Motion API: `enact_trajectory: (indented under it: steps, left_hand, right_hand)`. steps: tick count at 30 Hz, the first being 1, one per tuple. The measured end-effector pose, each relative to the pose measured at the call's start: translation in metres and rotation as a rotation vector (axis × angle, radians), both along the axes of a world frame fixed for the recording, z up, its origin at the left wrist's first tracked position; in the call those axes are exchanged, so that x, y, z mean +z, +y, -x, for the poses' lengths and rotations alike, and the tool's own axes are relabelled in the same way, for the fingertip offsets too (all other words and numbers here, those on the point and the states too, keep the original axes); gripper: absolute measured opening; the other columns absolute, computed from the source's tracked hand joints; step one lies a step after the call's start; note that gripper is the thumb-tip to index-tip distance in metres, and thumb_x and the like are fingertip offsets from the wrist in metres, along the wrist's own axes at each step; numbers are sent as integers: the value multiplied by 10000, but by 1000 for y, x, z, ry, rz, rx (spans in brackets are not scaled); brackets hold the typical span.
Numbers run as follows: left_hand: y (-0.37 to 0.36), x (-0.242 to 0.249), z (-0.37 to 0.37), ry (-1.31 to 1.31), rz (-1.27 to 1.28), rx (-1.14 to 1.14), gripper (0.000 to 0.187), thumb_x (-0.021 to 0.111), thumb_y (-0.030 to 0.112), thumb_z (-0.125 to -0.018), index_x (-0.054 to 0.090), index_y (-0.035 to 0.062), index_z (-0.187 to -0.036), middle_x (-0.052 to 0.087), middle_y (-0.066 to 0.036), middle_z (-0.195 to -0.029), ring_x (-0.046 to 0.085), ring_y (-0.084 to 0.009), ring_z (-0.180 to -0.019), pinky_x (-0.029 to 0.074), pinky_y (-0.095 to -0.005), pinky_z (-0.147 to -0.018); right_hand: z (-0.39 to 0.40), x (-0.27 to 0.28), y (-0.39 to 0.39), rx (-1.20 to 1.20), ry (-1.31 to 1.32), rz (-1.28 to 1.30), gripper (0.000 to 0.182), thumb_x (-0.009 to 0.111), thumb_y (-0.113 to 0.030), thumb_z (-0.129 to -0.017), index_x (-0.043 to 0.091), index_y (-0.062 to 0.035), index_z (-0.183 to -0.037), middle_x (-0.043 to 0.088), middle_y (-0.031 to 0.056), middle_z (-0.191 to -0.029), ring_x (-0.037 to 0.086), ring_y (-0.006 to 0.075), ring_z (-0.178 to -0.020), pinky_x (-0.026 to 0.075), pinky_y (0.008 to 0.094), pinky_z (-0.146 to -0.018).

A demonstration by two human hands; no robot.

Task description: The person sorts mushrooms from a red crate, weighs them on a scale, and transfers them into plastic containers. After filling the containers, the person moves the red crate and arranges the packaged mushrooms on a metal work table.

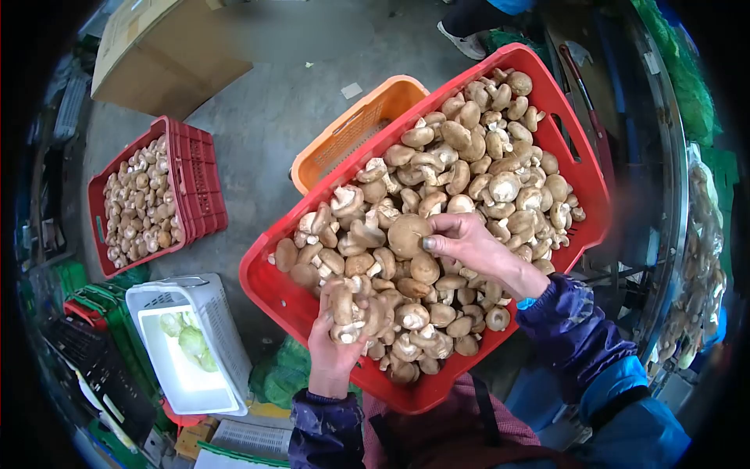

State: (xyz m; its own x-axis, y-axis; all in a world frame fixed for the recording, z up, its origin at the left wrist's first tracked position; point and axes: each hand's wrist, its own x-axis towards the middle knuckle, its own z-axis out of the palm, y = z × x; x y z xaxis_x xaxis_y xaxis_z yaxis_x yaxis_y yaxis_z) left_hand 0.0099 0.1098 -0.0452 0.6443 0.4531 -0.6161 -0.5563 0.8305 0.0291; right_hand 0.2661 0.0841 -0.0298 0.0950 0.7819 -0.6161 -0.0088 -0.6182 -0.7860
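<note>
A large red crate (262, 273) full of brown shiitake mushrooms (457, 156) spans the middle of the head view. My right hand (476, 248) pinches the cap of one big round shiitake mushroom (408, 235) between thumb and fingers, just over the pile. Several more shiitake mushrooms (348, 313) are gathered in my left hand (332, 356), which cups them at the crate's near left side. The palm and most fingers of that hand are hidden behind the mushrooms.
An orange crate (336, 148) stands behind the red one. Further left is another red crate (205, 180) of mushrooms, below a cardboard box (168, 66). A white crate (234, 336) holds green cabbages (191, 344). Bagged goods (695, 273) line the right; a person's shoe (461, 41) shows at top.
</note>
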Motion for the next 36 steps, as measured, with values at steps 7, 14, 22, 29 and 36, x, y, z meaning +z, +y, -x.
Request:
enact_trajectory:
  steps: [7,14,22,29,36]
  left_hand:
    - [-1,15,-21,-25,-242,-153,482,605,311,-760,424,113,-1161,409,-94,-1279,502,-326,-997,491,-426,-735]
    - [-17,20,-7,-50,-211,-228,487,612,239,-766,404,92,-1181,281,-200,-1357,450,-280,-1141,503,-338,-760]
    - [-20,12,-1,-173,-174,-140,508,606,265,-770,390,93,-1196,436,-179,-1222,509,-298,-1052,508,-319,-690]
    - [-29,16,16,-48,-172,-182,494,574,268,-788,379,78,-1200,528,-175,-1069,542,-346,-978,484,-402,-749]
    - [-41,18,37,-91,-47,-70,494,530,249,-839,337,133,-1279,527,-185,-1067,507,-414,-1010,459,-464,-754]
  right_hand:
    - [30,17,-26,59,-174,-309,210,670,-215,-784,605,-25,-845,551,18,-712,517,129,-640,428,279,-595]
    - [34,36,-30,445,-272,-194,315,571,-355,-832,622,-54,-913,603,138,-732,595,297,-655,476,367,-608]
    - [47,2,20,446,-81,-356,264,523,-202,-870,560,-87,-1106,564,108,-1072,558,268,-981,445,315,-858]
    - [69,-6,8,283,-324,-224,180,541,-72,-810,577,-46,-984,587,116,-912,592,241,-805,485,317,-712]
    - [112,-28,50,374,-790,-326,308,660,-237,-732,528,-51,-940,558,113,-877,600,273,-713,492,352,-609]
